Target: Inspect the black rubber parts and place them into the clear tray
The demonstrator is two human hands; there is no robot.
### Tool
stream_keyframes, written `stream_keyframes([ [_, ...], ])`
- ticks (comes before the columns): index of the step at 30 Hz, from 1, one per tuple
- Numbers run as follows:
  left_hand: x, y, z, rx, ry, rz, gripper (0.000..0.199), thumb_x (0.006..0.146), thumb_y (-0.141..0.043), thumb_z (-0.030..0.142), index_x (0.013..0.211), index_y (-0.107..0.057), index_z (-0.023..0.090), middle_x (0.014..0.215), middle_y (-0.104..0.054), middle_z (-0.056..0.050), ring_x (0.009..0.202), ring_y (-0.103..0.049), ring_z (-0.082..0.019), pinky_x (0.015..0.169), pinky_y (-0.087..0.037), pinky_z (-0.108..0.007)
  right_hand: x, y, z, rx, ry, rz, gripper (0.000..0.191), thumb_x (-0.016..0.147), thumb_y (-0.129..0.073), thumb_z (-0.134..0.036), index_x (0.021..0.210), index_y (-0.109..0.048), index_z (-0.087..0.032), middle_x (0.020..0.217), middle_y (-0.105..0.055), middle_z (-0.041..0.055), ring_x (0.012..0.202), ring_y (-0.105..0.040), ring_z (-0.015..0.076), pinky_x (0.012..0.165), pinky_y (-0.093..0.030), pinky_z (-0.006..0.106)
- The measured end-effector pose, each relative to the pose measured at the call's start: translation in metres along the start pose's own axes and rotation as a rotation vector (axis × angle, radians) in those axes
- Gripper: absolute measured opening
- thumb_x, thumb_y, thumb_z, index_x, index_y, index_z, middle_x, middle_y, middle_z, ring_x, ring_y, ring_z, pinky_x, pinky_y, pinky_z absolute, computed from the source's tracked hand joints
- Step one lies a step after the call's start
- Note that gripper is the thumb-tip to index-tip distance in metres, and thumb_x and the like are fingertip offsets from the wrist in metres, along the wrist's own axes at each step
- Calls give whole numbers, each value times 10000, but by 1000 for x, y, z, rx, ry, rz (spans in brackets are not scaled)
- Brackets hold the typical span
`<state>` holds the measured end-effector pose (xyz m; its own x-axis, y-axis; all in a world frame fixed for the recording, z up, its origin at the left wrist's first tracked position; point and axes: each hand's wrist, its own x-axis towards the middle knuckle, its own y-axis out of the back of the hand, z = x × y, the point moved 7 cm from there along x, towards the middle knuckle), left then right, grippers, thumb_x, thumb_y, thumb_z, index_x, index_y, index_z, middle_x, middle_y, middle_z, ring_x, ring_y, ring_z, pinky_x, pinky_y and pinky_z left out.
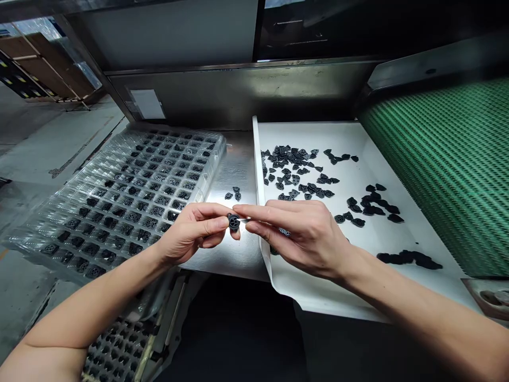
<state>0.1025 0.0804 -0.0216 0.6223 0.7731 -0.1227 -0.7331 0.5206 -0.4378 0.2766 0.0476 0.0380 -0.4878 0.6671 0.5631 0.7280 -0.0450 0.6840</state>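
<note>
A small black moulded part (233, 222) is pinched between the thumb and fingers of my left hand (194, 231). My right hand (300, 231) is closed on a thin, pale blade-like tool (242, 220), whose tip meets the right side of that part. Most of the tool is hidden by my fingers. Beyond my hands, several loose black parts (237, 195) lie on the metal table (222, 260). To the left, a clear plastic tray (217, 159) holds many similar parts in its pockets.
At right, a white tray (318, 292) with a raised left edge carries scattered black parts (290, 156). A green mesh conveyor belt (449, 159) runs beside it. A metal machine panel (238, 95) closes off the back. Another filled tray (119, 350) sits lower left.
</note>
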Motion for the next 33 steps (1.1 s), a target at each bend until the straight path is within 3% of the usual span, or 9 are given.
stream_keyframes([
  [7, -1, -1, 3, 3, -15, -2, 172, 930, -833, 300, 1026, -866, 161, 839, -748, -115, 507, -424, -39, 477, -233, -193, 0, -1, -2, 19, 20, 16, 317, 1086, -672, -238, 1394, -727, -190, 1046, -810, 37, 701, -668, 95, 590, -443, 246],
  [17, 0, 1, -1, 11, 5, 1, 171, 930, -832, 304, 1023, -863, 163, 843, -749, -114, 514, -425, -44, 483, -231, -200, -1, -1, -2, -65, 47, 10, 293, 1104, -643, -259, 1377, -735, -201, 927, -787, 26, 618, -605, 86, 542, -386, 244],
  [23, 1, 1, -1, 44, 12, 4, 264, 918, -842, 330, 1124, -862, 165, 862, -752, -120, 521, -415, -49, 484, -224, -209, 0, 3, 3, 46, -53, 54, 298, 1091, -671, -275, 1362, -731, -165, 1106, -817, 60, 787, -735, 128, 688, -532, 253],
  [28, 4, -2, -14, 26, 75, -22, 312, 868, -892, 358, 1093, -856, 145, 832, -754, -112, 508, -418, -58, 482, -247, -228, -1, -5, 7, 114, -121, -19, 439, 1013, -789, -376, 1400, -712, -183, 949, -796, 37, 634, -638, 128, 628, -525, 281],
  [30, 6, -6, -20, 12, 105, -62, 333, 862, -896, 366, 1097, -852, 135, 854, -763, -129, 515, -427, -68, 485, -247, -242, -5, -6, 8, 106, -137, -52, 397, 1042, -738, -338, 1419, -702, -220, 873, -766, 16, 586, -604, 122, 577, -507, 277],
  [33, 10, -10, -21, -22, 97, -150, 304, 878, -873, 339, 1107, -851, 140, 896, -767, -141, 528, -418, -72, 504, -245, -262, -10, 6, 15, 4, -104, 10, 379, 1072, -655, -306, 1449, -693, -282, 850, -741, 25, 499, -546, 115, 489, -485, 285],
])
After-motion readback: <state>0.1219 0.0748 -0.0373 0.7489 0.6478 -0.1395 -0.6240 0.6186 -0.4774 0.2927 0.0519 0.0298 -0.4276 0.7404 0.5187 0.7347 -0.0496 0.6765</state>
